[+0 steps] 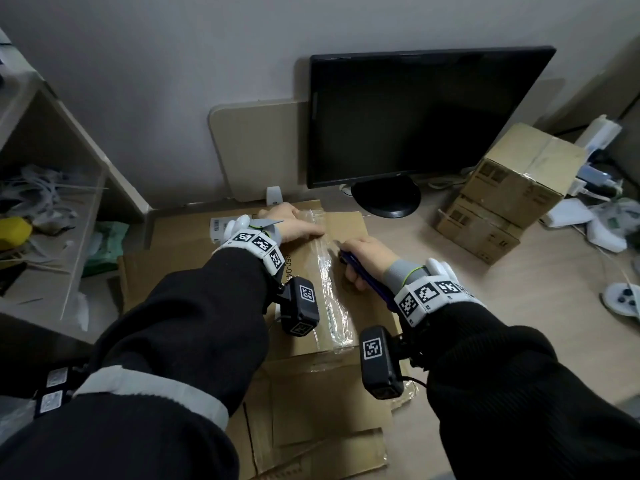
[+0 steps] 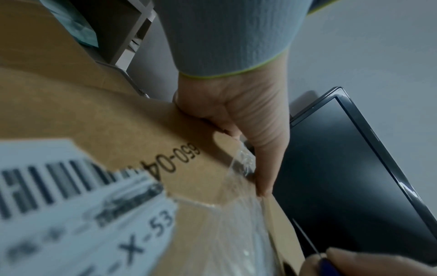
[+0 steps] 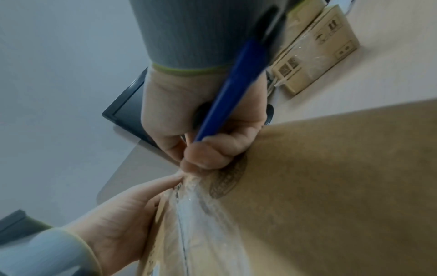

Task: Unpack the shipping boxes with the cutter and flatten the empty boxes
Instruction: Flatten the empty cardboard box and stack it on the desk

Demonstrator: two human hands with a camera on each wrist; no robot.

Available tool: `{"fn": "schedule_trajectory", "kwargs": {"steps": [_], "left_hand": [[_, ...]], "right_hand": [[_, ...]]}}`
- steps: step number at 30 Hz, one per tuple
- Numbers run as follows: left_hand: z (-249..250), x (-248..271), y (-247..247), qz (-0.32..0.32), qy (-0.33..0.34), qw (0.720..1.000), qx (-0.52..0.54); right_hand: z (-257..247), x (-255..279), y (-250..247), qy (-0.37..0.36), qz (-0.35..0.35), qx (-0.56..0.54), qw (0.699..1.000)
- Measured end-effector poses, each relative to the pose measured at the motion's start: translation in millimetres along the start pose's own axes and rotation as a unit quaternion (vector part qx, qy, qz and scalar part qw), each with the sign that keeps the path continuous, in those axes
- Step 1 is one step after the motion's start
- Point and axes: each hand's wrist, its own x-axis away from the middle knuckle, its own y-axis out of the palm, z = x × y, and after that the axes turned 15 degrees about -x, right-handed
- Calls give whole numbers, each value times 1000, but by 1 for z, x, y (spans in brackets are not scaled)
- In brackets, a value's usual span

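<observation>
A brown shipping box [image 1: 349, 223] lies on the desk in front of me, its top seam covered by clear tape [image 1: 329, 271]. My left hand [image 1: 294, 223] holds the box at its far edge. The thumb lies on top toward the seam and the fingers go over the edge, out of sight [image 2: 241, 115]. My right hand [image 1: 360, 261] grips a blue cutter [image 1: 367, 282] in a fist just right of the tape. In the right wrist view the fist [image 3: 208, 149] rests on the cardboard [image 3: 331, 186] at the seam's far end, and the cutter's handle [image 3: 227, 89] runs back along the wrist. The blade's tip is hidden.
A dark monitor [image 1: 415, 116] stands behind the box. Two taped cardboard boxes [image 1: 509, 181] are stacked at the right. Flattened cardboard [image 1: 322, 427] lies under and in front of the box. A cluttered shelf [image 1: 52, 202] is at the left, a white controller [image 1: 623, 299] and cables at the far right.
</observation>
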Motion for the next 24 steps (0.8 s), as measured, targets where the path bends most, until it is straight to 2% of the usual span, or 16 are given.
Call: {"fn": "schedule_trajectory", "kwargs": {"steps": [6, 10, 12, 14, 16, 18, 20, 24], "left_hand": [[4, 4, -3, -4, -2, 1000, -24], [5, 10, -5, 0, 2, 1000, 22], [3, 13, -12, -14, 24, 990, 142], [-5, 14, -19, -35, 35, 955, 293], [-12, 23, -24, -46, 22, 931, 363], [-13, 28, -22, -37, 10, 927, 372], [-11, 27, -18, -23, 5, 937, 349], [-12, 40, -15, -47, -13, 948, 314]], "right_hand": [[2, 2, 2, 4, 31, -92, 995], [2, 1, 3, 14, 31, -130, 991], [8, -3, 3, -2, 49, -85, 995], [14, -5, 2, -15, 60, -53, 997], [14, -4, 5, -15, 55, -41, 998], [13, -3, 5, -22, 61, -29, 997], [14, -6, 3, -33, 74, -16, 997], [17, -10, 4, -58, 75, 81, 992]]}}
